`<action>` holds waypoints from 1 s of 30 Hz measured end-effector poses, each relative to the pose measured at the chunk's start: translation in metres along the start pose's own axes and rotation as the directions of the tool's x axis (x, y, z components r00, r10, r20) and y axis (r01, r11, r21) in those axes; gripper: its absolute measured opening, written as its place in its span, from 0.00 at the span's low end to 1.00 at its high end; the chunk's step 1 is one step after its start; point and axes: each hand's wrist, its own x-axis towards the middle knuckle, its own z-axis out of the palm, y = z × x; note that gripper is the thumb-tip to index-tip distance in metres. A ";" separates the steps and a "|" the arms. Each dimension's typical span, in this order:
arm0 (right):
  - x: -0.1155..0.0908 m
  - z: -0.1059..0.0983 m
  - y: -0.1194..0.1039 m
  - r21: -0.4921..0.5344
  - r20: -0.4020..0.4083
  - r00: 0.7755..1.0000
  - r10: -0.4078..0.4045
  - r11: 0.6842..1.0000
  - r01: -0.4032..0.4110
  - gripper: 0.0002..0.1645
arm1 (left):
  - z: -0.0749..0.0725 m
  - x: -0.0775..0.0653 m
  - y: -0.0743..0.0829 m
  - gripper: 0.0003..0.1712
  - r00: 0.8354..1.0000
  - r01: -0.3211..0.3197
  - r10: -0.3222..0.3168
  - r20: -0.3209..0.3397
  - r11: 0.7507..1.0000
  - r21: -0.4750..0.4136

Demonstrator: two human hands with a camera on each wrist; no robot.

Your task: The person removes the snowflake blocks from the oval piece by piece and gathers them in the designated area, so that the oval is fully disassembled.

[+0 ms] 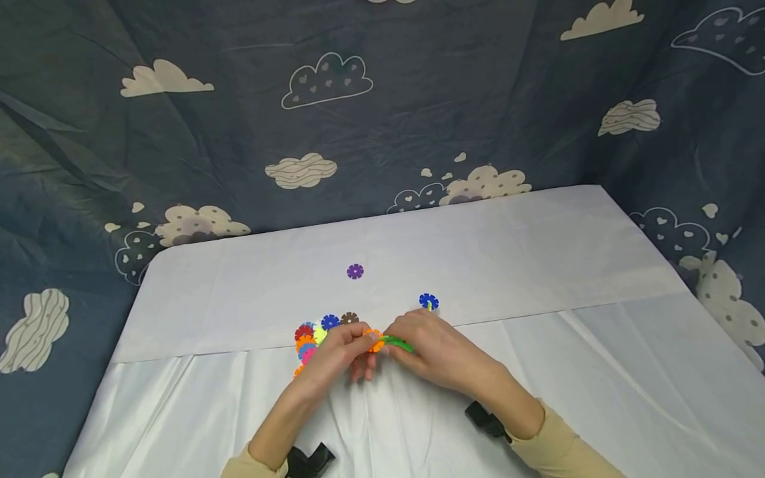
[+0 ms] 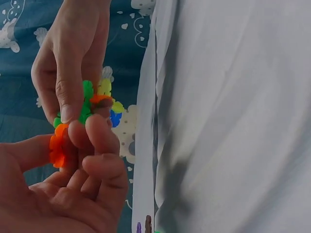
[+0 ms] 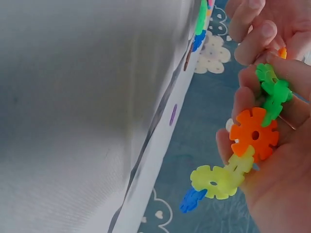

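Note:
Between thumb and fingers, my left hand (image 1: 343, 348) pinches an orange notched plastic disc (image 2: 58, 145). My right hand (image 1: 439, 350) holds a chain of interlocking notched discs right beside it. In the right wrist view the chain runs from green discs (image 3: 276, 94) through another orange disc (image 3: 255, 135) and yellow discs (image 3: 213, 182) to a blue disc (image 3: 193, 200) at its free end. The fingertips of both hands nearly meet where the left-hand orange disc and the green discs come together. Whether those two are joined is hidden by the fingers.
Behind my left hand, a cluster of loose discs (image 1: 305, 347) in several colours lies on the white tablecloth (image 1: 538, 372), with a brown disc (image 1: 349, 318) at its edge. Farther back lies one purple disc (image 1: 355, 271). A dark cloud-patterned curtain (image 1: 406, 119) hangs behind the table.

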 end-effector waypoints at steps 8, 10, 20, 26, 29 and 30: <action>-0.002 -0.001 -0.001 0.044 0.024 1.000 0.004 0.999 -0.005 0.06 | -0.010 -0.001 0.001 0.21 0.991 0.051 -0.050 0.121 0.999 -0.005; -0.002 -0.001 -0.001 0.048 0.037 0.999 0.005 0.999 -0.007 0.05 | -0.012 -0.001 0.001 0.21 0.987 0.059 -0.059 0.151 0.998 0.007; -0.002 -0.001 -0.001 0.083 0.075 0.997 -0.024 0.996 0.018 0.05 | -0.021 0.000 -0.006 0.19 0.970 0.036 -0.026 0.244 0.999 -0.040; -0.001 -0.001 0.000 0.092 0.081 0.996 -0.037 0.995 0.029 0.07 | -0.024 0.001 -0.008 0.18 0.961 0.022 0.005 0.278 0.995 -0.093; 0.000 -0.001 -0.001 0.093 0.081 0.996 -0.025 0.996 0.018 0.07 | -0.024 0.001 -0.008 0.17 0.964 0.032 -0.003 0.267 0.994 -0.106; 0.000 0.000 -0.001 0.093 0.082 0.997 -0.018 0.996 0.010 0.07 | -0.024 0.001 -0.009 0.16 0.965 0.036 -0.007 0.260 0.993 -0.109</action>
